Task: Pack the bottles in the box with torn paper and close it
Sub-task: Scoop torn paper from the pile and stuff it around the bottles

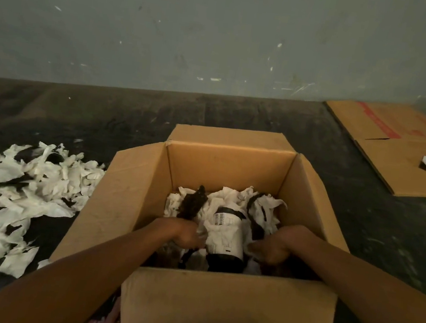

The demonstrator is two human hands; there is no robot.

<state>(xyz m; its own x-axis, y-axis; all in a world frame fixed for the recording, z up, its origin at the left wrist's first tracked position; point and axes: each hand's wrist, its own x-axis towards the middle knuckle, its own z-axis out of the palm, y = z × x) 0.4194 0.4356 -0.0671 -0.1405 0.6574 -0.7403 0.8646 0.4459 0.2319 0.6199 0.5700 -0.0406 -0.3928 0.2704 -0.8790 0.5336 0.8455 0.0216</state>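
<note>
Both hands reach into the open brown cardboard box (130, 204): left hand (187, 235) and right hand (273, 248) have fingers curled around white torn paper (228, 198) beside the dark white-labelled bottle (226, 237). Thin padding risks bottles knocking together.

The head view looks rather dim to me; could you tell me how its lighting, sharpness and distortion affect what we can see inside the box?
Head view: dim, flat light, no glare; the near inside of the box falls into deep shadow, so both the left hand and right hand are murky; the labelled bottle reads clearly, its label text blurred; wide-angle bending curves the floor line.
</note>
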